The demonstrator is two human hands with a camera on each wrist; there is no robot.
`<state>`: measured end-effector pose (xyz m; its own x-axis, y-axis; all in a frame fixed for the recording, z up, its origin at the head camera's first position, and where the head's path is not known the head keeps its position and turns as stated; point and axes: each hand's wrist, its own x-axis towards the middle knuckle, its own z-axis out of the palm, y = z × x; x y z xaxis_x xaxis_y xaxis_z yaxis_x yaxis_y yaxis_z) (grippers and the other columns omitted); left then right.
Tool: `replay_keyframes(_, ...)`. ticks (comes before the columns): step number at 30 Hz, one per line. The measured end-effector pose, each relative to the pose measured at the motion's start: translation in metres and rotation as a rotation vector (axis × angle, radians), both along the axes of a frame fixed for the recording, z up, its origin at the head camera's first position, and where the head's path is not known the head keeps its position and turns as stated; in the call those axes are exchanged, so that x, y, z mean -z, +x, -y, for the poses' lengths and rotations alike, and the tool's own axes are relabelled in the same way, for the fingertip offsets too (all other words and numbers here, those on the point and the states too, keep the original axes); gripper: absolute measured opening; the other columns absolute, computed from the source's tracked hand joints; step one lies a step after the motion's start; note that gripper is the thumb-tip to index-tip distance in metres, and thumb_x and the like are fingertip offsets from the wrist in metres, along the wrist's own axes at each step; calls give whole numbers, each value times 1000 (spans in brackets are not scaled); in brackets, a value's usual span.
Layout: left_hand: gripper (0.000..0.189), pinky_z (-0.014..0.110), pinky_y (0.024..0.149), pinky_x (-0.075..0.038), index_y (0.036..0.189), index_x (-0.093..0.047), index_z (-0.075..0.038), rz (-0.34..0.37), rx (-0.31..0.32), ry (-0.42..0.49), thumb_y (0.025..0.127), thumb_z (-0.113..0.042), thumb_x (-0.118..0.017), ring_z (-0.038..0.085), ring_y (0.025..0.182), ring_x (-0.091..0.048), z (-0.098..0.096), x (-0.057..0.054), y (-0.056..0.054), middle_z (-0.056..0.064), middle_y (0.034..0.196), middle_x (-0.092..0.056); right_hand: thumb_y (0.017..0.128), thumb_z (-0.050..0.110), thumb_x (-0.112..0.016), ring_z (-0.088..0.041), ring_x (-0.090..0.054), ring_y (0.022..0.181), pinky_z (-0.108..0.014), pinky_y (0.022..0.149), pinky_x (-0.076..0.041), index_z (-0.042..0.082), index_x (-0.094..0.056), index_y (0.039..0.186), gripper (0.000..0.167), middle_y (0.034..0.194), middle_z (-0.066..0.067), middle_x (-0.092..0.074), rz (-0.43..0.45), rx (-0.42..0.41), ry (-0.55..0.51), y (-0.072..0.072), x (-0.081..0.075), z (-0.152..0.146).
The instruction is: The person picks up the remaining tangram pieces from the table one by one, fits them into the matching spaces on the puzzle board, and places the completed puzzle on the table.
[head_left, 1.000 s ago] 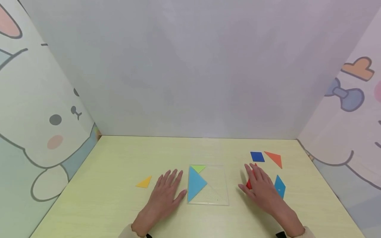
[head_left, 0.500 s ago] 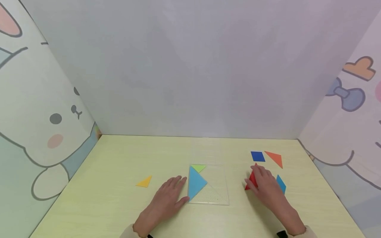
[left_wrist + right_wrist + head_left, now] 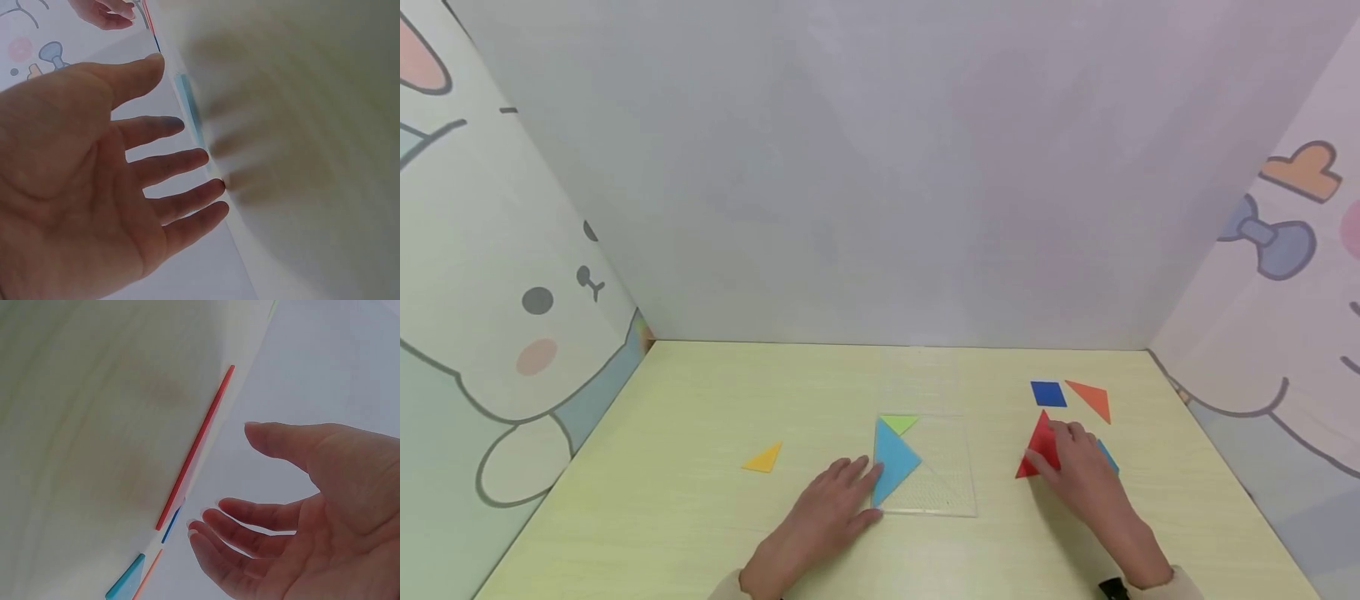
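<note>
In the head view, my left hand (image 3: 827, 512) has its fingers extended at the left edge of a big light-blue triangle (image 3: 895, 463). That triangle lies with a small lime-green triangle (image 3: 898, 423) in a transparent square tray (image 3: 947, 510). The left wrist view shows the left palm with nothing in it and spread fingers. My right hand (image 3: 1081, 473) hovers over a big red triangle (image 3: 1040, 446), covering its right part. In the right wrist view a gap shows between the loosely bent fingers (image 3: 234, 531) and the red triangle (image 3: 195, 450), which lies flat.
A yellow triangle (image 3: 764, 458) lies left of the left hand. Beyond the right hand are a dark-blue four-sided piece (image 3: 1048, 394) and an orange triangle (image 3: 1092, 401). A partly hidden blue piece (image 3: 1107, 455) is beside that hand. A pale wall (image 3: 895, 208) stands behind the table.
My left hand has slid right and nearer the body, up to the light-blue triangle. My right hand has shifted slightly right, its fingers bending more, and more of the red triangle shows.
</note>
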<state>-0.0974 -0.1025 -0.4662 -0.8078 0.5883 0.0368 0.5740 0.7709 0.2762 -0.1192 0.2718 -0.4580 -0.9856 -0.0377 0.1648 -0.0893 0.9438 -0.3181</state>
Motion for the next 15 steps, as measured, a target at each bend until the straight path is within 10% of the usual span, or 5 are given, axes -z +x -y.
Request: replay_keyframes(15,51,45,93,-53,139,-59,-2,-139,57,23,96,-27,-73,33,120,-58,-1,4,-2,18,135,-60,85,24,-84,-46,-56,96,-55,74,-57,-15,-53,127,65,112,-33,-56,37,16,13,-5,1,-9)
